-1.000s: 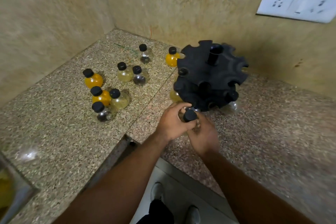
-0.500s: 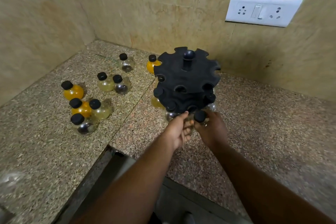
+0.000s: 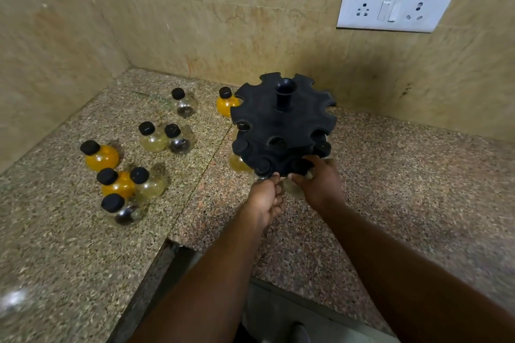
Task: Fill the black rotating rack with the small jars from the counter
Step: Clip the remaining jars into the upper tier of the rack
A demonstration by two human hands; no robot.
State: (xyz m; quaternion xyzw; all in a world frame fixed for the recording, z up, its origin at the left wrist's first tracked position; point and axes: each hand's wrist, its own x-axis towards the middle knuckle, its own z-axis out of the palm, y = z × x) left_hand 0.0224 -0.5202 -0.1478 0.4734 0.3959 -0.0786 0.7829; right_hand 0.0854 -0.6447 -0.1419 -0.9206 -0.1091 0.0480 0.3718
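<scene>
The black rotating rack (image 3: 282, 125) stands on the granite counter (image 3: 390, 189) near the back wall. Several black-capped jars hang in its lower tier, among them a pale yellow one (image 3: 238, 163). My right hand (image 3: 319, 184) grips a small clear jar (image 3: 292, 189) whose cap sits at the front slot of the lower tier. My left hand (image 3: 264, 199) is just left of it, thumb on the tier's rim and curled fingers against the jar's glass. Several loose jars stand to the left, such as an orange jar (image 3: 101, 157) and a dark-filled jar (image 3: 125, 211).
A white socket plate (image 3: 395, 8) is on the back wall at upper right. Tiled walls close the corner behind and left of the counter. The counter's front edge (image 3: 167, 248) steps inward below my arms, with floor underneath.
Both hands carried the clear jar forward from the counter up to the rack's lower front slot. The camera moved closer and the view shifted right.
</scene>
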